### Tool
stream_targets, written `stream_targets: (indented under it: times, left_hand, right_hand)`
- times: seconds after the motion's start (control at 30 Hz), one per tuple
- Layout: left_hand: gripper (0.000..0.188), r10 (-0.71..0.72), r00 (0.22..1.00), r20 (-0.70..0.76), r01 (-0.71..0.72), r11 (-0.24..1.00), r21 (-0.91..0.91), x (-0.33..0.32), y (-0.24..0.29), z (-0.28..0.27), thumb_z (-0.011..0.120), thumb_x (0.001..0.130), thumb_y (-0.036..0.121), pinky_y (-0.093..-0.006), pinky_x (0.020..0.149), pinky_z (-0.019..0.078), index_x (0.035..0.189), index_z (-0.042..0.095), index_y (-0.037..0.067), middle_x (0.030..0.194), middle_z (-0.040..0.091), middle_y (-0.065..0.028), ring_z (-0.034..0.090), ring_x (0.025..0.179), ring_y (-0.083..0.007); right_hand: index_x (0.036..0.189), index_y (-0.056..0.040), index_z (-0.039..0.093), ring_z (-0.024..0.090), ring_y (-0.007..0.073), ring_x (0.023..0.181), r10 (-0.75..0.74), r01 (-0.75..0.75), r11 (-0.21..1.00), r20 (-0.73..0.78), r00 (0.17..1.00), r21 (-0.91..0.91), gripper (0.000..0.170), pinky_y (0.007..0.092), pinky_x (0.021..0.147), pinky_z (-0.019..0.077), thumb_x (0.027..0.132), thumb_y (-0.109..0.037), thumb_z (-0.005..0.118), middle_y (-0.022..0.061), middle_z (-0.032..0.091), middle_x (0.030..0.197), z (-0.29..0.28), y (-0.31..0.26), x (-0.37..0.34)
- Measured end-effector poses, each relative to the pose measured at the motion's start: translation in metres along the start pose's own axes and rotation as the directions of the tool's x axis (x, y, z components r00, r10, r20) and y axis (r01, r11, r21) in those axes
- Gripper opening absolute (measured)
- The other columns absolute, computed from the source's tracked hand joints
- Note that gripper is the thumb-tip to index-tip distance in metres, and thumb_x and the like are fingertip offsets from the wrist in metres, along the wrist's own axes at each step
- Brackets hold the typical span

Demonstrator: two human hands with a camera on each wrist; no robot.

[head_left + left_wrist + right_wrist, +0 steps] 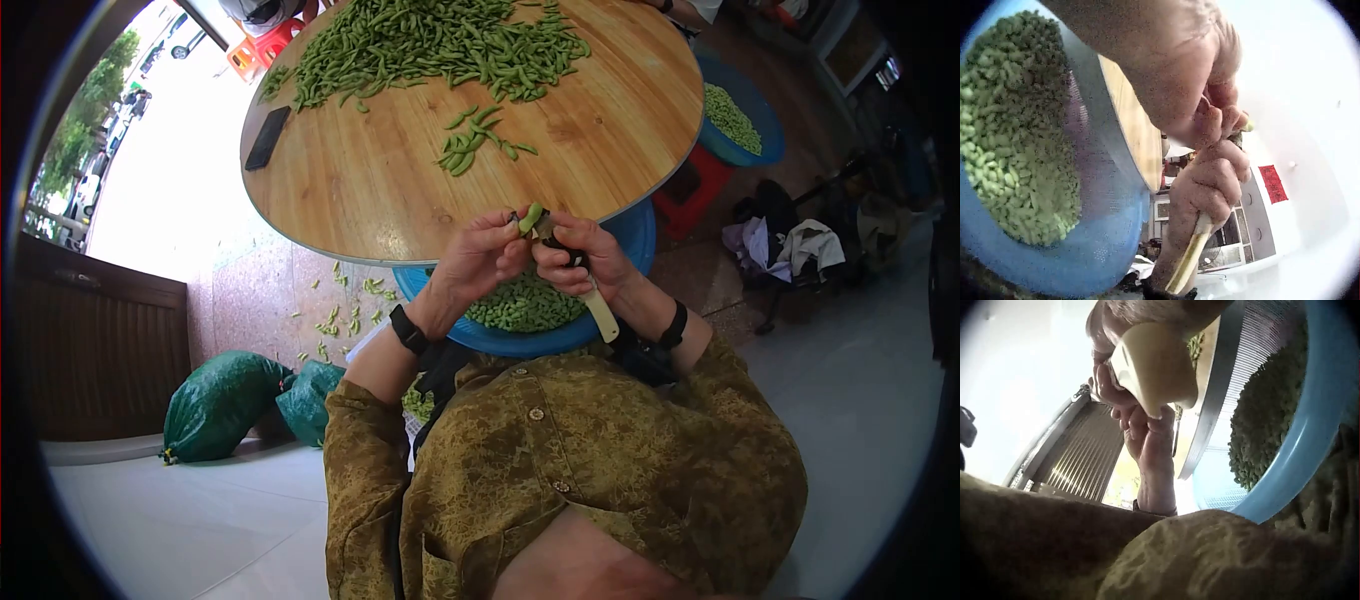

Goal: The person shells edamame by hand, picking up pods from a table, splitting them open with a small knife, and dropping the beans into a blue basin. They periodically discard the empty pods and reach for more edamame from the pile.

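Observation:
Between thumb and fingers, my left hand [478,255] pinches a green bean pod [531,215] just past the near edge of the table. My right hand [590,252] grips a knife by its cream handle [603,317], with the blade close against the pod. The butt of that handle [1160,369] sticks out large in the right wrist view. Directly below both hands is a blue basin [520,345] holding many shelled green beans [528,305]. In the left wrist view the fingers of the two hands meet, and the pod is mostly hidden.
A big heap of pods [420,45] covers the far side of the round wooden table [340,190], with a smaller pile [465,145] nearer. A dark phone [267,138] lies at left. Green sacks [222,405] and scattered pods are on the floor. Another basin [765,125] stands right.

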State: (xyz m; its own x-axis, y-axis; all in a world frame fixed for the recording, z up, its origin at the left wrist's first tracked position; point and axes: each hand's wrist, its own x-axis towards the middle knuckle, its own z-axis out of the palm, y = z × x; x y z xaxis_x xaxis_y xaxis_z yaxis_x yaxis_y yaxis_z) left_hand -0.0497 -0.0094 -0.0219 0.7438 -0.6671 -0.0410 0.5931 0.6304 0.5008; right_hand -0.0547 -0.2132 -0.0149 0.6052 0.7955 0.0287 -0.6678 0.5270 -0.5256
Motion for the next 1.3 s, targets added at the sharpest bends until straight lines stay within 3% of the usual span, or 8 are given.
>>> stream_targets:
  times: [0.13, 0.2, 0.3, 0.43, 0.6, 0.8, 0.87, 1.3]
  left_hand:
    - [0.014, 0.057, 0.989, -0.135, -0.04, 0.991, 0.126, 0.001, -0.003, -0.001, 0.055, 0.093, 0.013, -0.0247, 0.047, 0.0384, 0.103, 0.058, 0.004, 0.069, 0.054, -0.0023, 0.048, 0.054, -0.0119]
    - [0.013, 0.556, 0.831, 0.015, -0.113, 0.142, 0.983, -0.002, -0.007, 0.008, 0.059, 0.09, 0.012, -0.0296, 0.048, 0.0416, 0.098, 0.058, 0.002, 0.07, 0.054, -0.0009, 0.053, 0.057, -0.0134]
    - [0.012, 0.549, 0.694, 0.466, -0.081, -0.583, 0.809, -0.002, -0.008, 0.017, 0.062, 0.087, 0.011, -0.0327, 0.049, 0.0434, 0.089, 0.056, 0.0, 0.068, 0.055, -0.0001, 0.056, 0.059, -0.0139]
    - [0.013, 0.564, 0.668, 0.485, -0.072, -0.6, 0.797, 0.0, -0.007, 0.02, 0.061, 0.089, 0.012, -0.0319, 0.048, 0.0416, 0.085, 0.055, 0.0, 0.068, 0.056, -0.0015, 0.056, 0.059, -0.0122]
    - [0.014, 0.239, 0.866, -0.44, 0.023, 0.859, 0.511, 0.0, 0.003, 0.021, 0.058, 0.09, 0.015, -0.0229, 0.043, 0.0381, 0.082, 0.058, 0.003, 0.067, 0.057, -0.0018, 0.053, 0.054, -0.0088]
    - [0.016, 0.392, 0.822, -0.412, 0.082, 0.635, 0.769, 0.002, -0.008, 0.022, 0.055, 0.09, 0.011, -0.0205, 0.044, 0.0378, 0.077, 0.059, 0.002, 0.064, 0.057, -0.0008, 0.05, 0.05, -0.0077]
    - [0.017, 0.456, 0.81, -0.369, 0.107, 0.504, 0.857, 0.005, -0.016, 0.015, 0.054, 0.09, 0.011, -0.0212, 0.044, 0.0379, 0.078, 0.059, 0.002, 0.064, 0.057, -0.0007, 0.05, 0.051, -0.0075]
    - [0.01, 0.517, 0.833, -0.197, 0.077, 0.245, 0.966, -0.01, -0.037, 0.027, 0.053, 0.084, 0.007, -0.0253, 0.049, 0.0419, 0.08, 0.057, -0.002, 0.06, 0.056, -0.0032, 0.053, 0.054, -0.0088]
  right_hand:
    - [0.129, -0.0095, 0.043, 0.037, 0.0043, 0.051, 0.033, -0.03, 0.988, -0.02, 0.999, 0.152, 0.032, 0.0148, 0.038, 0.0327, 0.099, -0.022, 0.043, 0.0009, 0.047, 0.079, -0.006, 0.001, 0.002]
    - [0.129, -0.0106, 0.043, 0.038, 0.0044, 0.052, 0.049, -0.031, 0.98, -0.087, 0.995, 0.198, 0.032, 0.0149, 0.038, 0.0325, 0.099, -0.023, 0.044, 0.0007, 0.047, 0.079, -0.005, 0.002, 0.003]
    - [0.125, -0.0119, 0.046, 0.038, 0.0046, 0.053, 0.069, -0.046, 0.968, -0.086, 0.994, 0.248, 0.029, 0.0151, 0.038, 0.0323, 0.098, -0.023, 0.045, 0.0005, 0.048, 0.08, -0.006, 0.006, 0.005]
    - [0.119, -0.011, 0.047, 0.038, 0.0049, 0.053, 0.06, -0.022, 0.952, -0.115, 0.991, 0.305, 0.024, 0.0151, 0.038, 0.0322, 0.098, -0.021, 0.046, 0.001, 0.048, 0.081, -0.004, 0.009, 0.006]
    - [0.114, -0.0081, 0.05, 0.04, 0.0056, 0.053, -0.011, 0.028, 0.993, -0.155, 0.988, 0.112, 0.021, 0.0157, 0.038, 0.0326, 0.097, -0.022, 0.048, 0.0023, 0.05, 0.081, -0.001, 0.007, 0.003]
    - [0.096, -0.0036, 0.056, 0.05, 0.0085, 0.057, -0.248, -0.082, 0.707, -0.355, 0.902, -0.703, 0.016, 0.023, 0.042, 0.0382, 0.092, -0.019, 0.056, 0.0044, 0.056, 0.074, -0.004, 0.006, 0.007]
    - [0.096, -0.0007, 0.055, 0.053, 0.0145, 0.059, -0.61, -0.032, 0.054, -0.058, 0.79, -0.998, 0.021, 0.0305, 0.051, 0.0429, 0.086, -0.018, 0.063, 0.0078, 0.055, 0.07, -0.005, 0.01, 0.013]
    - [0.089, 0.0018, 0.047, 0.053, 0.0419, 0.078, -0.523, -0.006, -0.28, 0.147, 0.84, -0.96, 0.022, 0.0456, 0.065, 0.0427, 0.075, -0.008, 0.062, 0.0222, 0.052, 0.082, -0.01, 0.004, 0.014]
